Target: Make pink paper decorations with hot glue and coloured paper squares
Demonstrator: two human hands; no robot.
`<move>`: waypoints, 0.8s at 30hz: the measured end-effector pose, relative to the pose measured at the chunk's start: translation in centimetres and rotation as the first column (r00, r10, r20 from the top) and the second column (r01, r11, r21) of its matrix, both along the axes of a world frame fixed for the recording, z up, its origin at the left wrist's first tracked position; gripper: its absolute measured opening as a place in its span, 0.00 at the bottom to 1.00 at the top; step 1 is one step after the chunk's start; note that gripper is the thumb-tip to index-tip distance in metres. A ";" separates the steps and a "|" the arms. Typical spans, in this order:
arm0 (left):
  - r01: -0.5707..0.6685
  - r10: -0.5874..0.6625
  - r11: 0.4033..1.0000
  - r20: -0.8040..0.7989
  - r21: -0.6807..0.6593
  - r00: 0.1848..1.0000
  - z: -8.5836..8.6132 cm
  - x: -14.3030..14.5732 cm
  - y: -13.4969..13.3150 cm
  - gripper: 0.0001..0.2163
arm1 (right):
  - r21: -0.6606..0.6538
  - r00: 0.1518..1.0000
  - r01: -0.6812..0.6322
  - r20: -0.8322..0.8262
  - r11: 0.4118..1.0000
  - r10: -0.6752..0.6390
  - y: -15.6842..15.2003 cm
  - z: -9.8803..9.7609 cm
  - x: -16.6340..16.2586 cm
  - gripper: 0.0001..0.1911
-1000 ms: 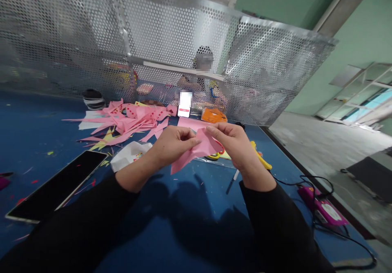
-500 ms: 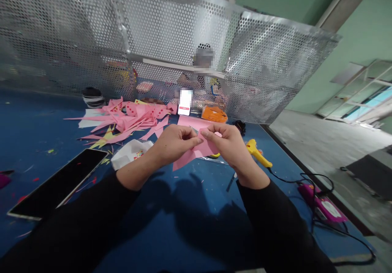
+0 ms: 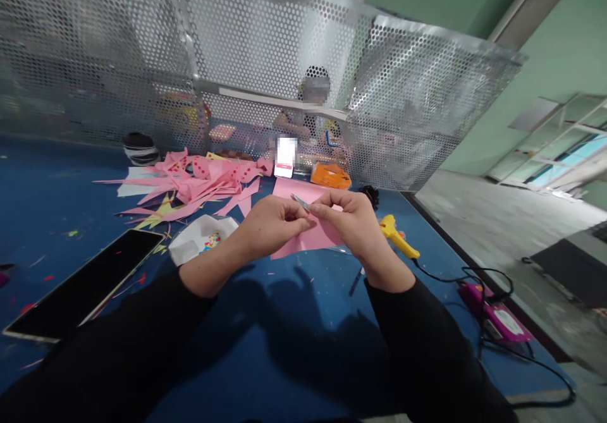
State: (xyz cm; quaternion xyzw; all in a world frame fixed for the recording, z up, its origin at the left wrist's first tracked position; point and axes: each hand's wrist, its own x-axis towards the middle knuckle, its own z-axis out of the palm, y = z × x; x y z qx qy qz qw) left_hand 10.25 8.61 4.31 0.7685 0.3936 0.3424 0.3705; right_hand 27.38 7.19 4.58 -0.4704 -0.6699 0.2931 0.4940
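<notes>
Pink paper (image 3: 296, 244) hangs below my fingertips over the blue table. My left hand (image 3: 268, 224) is closed in a pinch at its upper edge. My right hand (image 3: 348, 220) pinches it too, thumb and forefinger together, close to the left fingertips. A pointed metal blade (image 3: 300, 202), like a scissors tip, shows just beyond my fingers; whether it lies on the table or is held I cannot tell. Behind it lies a flat pink sheet (image 3: 284, 187). The white paper tray (image 3: 183, 246) beside my left wrist holds small coloured bits.
Pink cut-outs (image 3: 213, 186) pile up at back left, near a dark tablet (image 3: 90, 284). A lit phone (image 3: 285, 156) stands at the perforated metal screen (image 3: 275, 43). Right lie an orange packet (image 3: 331, 176), yellow glue gun (image 3: 398, 238) and corded magenta box (image 3: 496, 314). Someone sits behind the screen.
The pink paper has tilted down between my hands, and its raised fold at the fingertips no longer shows. More of the metal blade is visible. My hands have barely moved.
</notes>
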 end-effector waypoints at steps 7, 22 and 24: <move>-0.017 0.017 1.000 -0.008 -0.006 1.000 0.2 0.0 0.0 0.13 | -0.024 0.996 0.026 0.080 0.999 -0.024 0.0 0.3 0.3 0.20; -0.029 0.029 1.000 0.010 -0.003 1.000 0.3 -0.1 0.0 0.14 | 0.005 0.993 0.045 0.112 0.999 -0.046 0.1 0.4 0.6 0.19; -0.047 0.046 0.999 0.026 0.018 0.999 0.3 -0.3 0.1 0.14 | -0.055 0.995 0.034 0.094 0.998 -0.029 0.1 0.5 0.9 0.18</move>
